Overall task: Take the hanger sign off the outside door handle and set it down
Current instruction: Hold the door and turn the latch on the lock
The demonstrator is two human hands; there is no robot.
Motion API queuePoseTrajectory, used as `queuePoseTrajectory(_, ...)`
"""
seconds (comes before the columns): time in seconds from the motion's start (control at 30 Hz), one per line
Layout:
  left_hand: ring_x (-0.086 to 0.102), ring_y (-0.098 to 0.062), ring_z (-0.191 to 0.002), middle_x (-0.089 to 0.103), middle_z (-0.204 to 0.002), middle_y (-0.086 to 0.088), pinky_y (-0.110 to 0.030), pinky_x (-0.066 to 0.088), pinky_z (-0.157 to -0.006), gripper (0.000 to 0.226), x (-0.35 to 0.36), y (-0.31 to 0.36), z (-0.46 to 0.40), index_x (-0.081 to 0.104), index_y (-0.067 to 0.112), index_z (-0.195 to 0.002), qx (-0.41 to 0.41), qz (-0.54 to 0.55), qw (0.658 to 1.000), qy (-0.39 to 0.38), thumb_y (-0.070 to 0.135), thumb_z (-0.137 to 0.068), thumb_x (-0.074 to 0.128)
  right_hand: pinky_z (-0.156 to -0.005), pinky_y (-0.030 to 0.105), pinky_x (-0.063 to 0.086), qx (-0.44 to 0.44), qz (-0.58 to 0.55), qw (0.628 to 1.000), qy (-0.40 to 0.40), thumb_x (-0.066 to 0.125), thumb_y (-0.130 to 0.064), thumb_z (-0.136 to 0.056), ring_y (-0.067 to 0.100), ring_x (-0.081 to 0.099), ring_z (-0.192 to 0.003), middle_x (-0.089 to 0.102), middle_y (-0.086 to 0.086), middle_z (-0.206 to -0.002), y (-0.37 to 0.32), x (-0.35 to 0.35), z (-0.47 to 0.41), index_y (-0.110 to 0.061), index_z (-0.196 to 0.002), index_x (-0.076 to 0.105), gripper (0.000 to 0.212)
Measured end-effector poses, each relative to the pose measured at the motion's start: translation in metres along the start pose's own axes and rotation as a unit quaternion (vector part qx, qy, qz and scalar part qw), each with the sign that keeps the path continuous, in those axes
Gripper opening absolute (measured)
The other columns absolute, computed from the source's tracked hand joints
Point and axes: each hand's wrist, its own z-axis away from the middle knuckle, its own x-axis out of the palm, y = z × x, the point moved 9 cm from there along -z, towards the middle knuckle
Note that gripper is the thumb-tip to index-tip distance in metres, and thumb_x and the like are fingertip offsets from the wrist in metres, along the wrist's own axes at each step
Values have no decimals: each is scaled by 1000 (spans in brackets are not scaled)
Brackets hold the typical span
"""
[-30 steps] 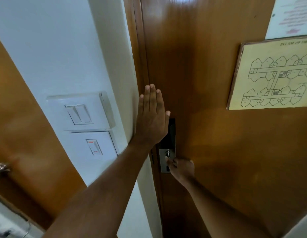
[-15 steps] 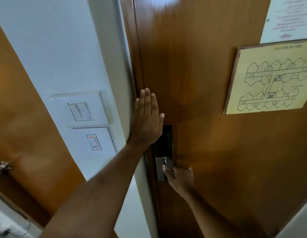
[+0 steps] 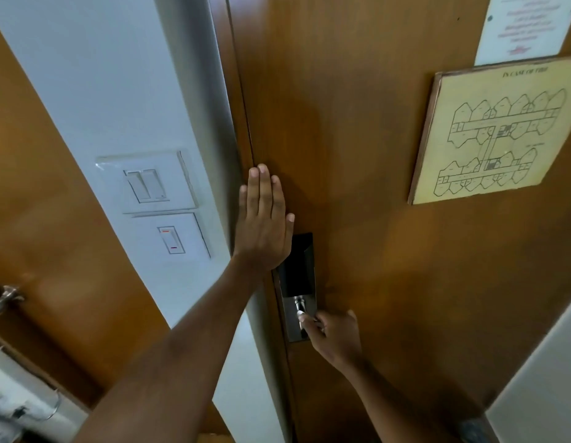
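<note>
The brown wooden door stands closed in front of me, seen from the inside. My left hand lies flat against it beside the frame, fingers straight and pointing up. Just below sits the black and metal lock plate. My right hand is closed around the inside door handle, of which only the metal stem shows. No hanger sign appears in this view, and the outside handle is hidden behind the door.
A framed fire evacuation plan and a white notice hang on the door's right side. White switch plates sit on the white wall at left. Another wooden door with a metal handle is at far left.
My left hand has slid slightly down and left along the door near the frame. My right hand stays on the handle. The view has shifted a little.
</note>
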Motion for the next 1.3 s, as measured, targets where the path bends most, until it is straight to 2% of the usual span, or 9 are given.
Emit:
queuePoseTrajectory(0.17,7,-37,-154,8,-163,-23,-50,4,-126,65,-18,10,13,17,-1,-154,31,42,998,31,37,-103,29,-71,29,43,5,0,999,42,51,-64,-88,-11,30,-44,34,-19,-45,-7,-19,25,-26,-52,47,53)
queuePoseTrajectory(0.3,5,-32,-155,18,-162,-20,-49,1,-125,66,-37,22,26,16,2,-154,84,82,992,47,37,-101,32,-70,28,37,9,5,997,83,56,-61,-86,-15,28,-47,26,-23,-46,-20,-38,47,-31,-53,38,47)
queuePoseTrajectory(0.47,5,-32,-154,19,-159,-20,-46,-3,-126,63,-73,42,37,18,0,-151,95,133,984,76,37,-100,28,-58,26,29,13,22,992,122,60,-57,-84,-3,25,-44,22,-14,-44,-30,-62,75,-26,-51,29,56)
queuePoseTrajectory(0.53,4,-32,-153,16,-159,-21,-45,-5,-126,66,-87,51,42,11,-1,-153,101,153,979,84,37,-101,25,-59,25,25,24,30,992,123,62,-55,-85,3,28,-44,27,-12,-45,-29,-69,85,-23,-49,30,58)
queuePoseTrajectory(0.73,-5,-30,-154,-12,-166,-14,-46,-3,-126,69,-130,78,62,-1,0,-154,130,240,955,120,36,-101,26,-53,26,27,84,20,983,160,54,-63,-91,1,30,-41,31,-4,-41,-21,-89,126,-10,-45,34,72)
queuePoseTrajectory(0.9,-2,-30,-155,-12,-166,-14,-47,0,-126,70,-161,102,79,0,2,-155,127,304,935,129,37,-101,28,-52,18,19,122,24,976,178,53,-51,-92,9,35,-41,31,-7,-40,-13,-111,158,-9,-43,41,66)
queuePoseTrajectory(1.1,-1,-31,-155,-11,-167,-12,-47,4,-126,68,-189,126,109,0,4,-155,88,394,906,130,39,-101,22,-58,31,37,159,-10,967,199,41,-41,-91,21,48,-53,53,13,-49,-5,-133,195,-3,-50,58,59)
queuePoseTrajectory(1.2,-1,-32,-154,-11,-167,-9,-50,5,-125,68,-202,133,123,-2,7,-156,103,484,859,134,38,-101,23,-61,52,49,176,-31,961,212,40,-34,-90,31,56,-59,59,16,-57,2,-147,211,0,-57,61,51)
queuePoseTrajectory(1.3,4,-35,-154,-3,-168,-8,-55,10,-124,67,-189,123,133,3,9,-156,59,572,812,102,41,-101,23,-58,55,48,210,-36,950,227,40,-26,-90,33,55,-61,55,18,-60,12,-158,233,1,-60,56,43)
